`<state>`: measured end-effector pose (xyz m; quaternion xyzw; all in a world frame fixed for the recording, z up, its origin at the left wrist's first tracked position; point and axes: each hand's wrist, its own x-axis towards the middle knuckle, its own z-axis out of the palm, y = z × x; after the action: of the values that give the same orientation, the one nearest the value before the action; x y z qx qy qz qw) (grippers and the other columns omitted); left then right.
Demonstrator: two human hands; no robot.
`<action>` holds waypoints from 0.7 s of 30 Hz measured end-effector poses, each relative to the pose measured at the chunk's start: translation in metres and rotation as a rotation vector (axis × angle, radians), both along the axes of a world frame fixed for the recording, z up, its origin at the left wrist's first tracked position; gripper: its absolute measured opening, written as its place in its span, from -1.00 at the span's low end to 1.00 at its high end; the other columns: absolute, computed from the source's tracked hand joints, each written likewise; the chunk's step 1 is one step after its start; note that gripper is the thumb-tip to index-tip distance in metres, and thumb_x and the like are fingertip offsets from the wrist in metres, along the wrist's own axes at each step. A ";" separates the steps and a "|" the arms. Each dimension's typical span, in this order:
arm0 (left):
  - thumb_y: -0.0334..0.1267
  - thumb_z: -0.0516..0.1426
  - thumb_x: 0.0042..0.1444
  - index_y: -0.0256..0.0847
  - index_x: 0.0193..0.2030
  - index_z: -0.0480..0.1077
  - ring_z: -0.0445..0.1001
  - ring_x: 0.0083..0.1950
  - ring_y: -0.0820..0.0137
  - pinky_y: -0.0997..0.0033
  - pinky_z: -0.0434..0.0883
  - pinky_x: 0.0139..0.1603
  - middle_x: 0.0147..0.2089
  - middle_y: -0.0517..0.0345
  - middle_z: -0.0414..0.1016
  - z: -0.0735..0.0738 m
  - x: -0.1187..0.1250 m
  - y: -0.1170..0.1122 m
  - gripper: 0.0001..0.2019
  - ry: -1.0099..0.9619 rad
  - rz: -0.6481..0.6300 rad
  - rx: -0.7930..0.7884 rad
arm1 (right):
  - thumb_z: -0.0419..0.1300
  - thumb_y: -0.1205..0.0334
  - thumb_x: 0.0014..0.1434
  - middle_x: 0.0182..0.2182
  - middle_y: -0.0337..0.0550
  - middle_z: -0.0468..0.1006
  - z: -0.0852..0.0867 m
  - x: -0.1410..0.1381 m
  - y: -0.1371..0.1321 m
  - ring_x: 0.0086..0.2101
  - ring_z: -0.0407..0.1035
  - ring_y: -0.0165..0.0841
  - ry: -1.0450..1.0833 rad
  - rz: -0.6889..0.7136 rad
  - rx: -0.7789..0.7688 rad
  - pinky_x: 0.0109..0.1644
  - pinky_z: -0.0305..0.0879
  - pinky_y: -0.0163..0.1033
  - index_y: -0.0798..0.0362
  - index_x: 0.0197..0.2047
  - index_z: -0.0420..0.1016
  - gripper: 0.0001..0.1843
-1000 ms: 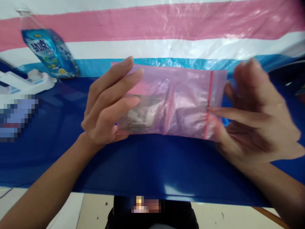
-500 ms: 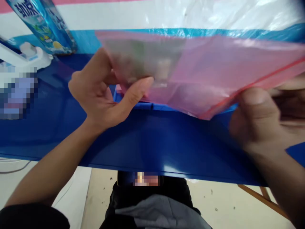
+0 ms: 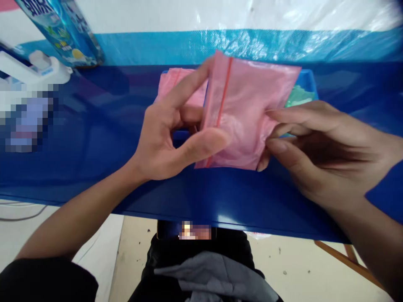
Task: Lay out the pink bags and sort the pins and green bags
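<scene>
A pink zip bag [image 3: 244,100] with a red seal strip is held up over the blue table, folded into a squarish packet. My left hand [image 3: 170,134] grips its left side, thumb across the front near the strip and the other fingers behind. At the right edge, my right hand [image 3: 311,147] pinches the bag between thumb and fingers. What lies inside the bag is not visible now. Behind it, more pink bags [image 3: 179,86] rest in a blue tray, and green material [image 3: 300,96] lies in a blue tray [image 3: 308,77] at the right.
On the left stand a blue drink carton [image 3: 69,37] and a white plastic device [image 3: 40,69]. A blurred-out flat object [image 3: 30,121] lies in front of them. The table's front edge [image 3: 189,220] runs above my lap, where a phone-like screen [image 3: 170,230] shows.
The bag, stretched out wide before, is now folded smaller. My right hand has moved left, closer to my left hand. The trays behind have come into view.
</scene>
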<state>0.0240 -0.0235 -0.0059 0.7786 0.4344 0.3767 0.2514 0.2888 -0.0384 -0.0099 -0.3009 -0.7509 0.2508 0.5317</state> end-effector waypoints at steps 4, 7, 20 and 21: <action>0.08 0.24 0.49 0.17 0.64 0.08 0.67 -0.16 0.45 0.36 0.67 -0.13 0.49 0.10 0.41 0.005 -0.002 0.012 -0.30 -0.084 0.110 0.106 | 0.35 0.60 0.26 0.12 0.00 0.68 -0.002 0.003 -0.002 -0.22 0.66 -0.28 -0.030 0.097 -0.046 -0.44 0.71 -0.23 -0.08 0.40 0.61 -0.29; -0.03 0.19 0.56 0.18 0.55 0.19 0.60 0.28 0.32 0.41 0.66 0.15 0.66 0.32 0.12 0.003 -0.014 0.037 -0.49 -0.111 0.200 0.354 | 0.32 0.61 0.26 0.25 -0.02 0.61 -0.003 0.005 -0.002 -0.18 0.68 -0.26 -0.027 0.102 -0.088 -0.42 0.71 -0.19 -0.15 0.38 0.63 -0.29; 0.05 0.03 0.59 0.06 0.51 0.38 0.18 0.71 0.11 -0.21 0.21 0.76 0.64 0.15 0.26 -0.019 -0.053 0.081 -0.53 0.330 0.069 0.394 | 0.33 0.62 0.23 -0.12 -0.14 0.70 -0.009 0.007 0.002 -0.38 0.58 -0.27 -0.037 -0.168 0.062 -0.53 0.53 -0.12 -0.21 0.12 0.77 -0.42; 0.06 0.02 0.60 0.05 0.47 0.43 0.15 0.73 0.10 -0.22 0.22 0.76 0.62 0.18 0.30 -0.017 -0.051 0.080 -0.55 0.361 0.011 0.380 | 0.32 0.63 0.23 -0.13 -0.14 0.69 -0.009 0.007 0.001 -0.38 0.58 -0.29 -0.051 -0.163 0.066 -0.51 0.53 -0.12 -0.17 0.11 0.77 -0.44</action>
<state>-0.0275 0.0560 -0.0225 0.8641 0.3978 0.3080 0.0171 0.2955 -0.0369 -0.0189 -0.3496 -0.7452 0.1743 0.5405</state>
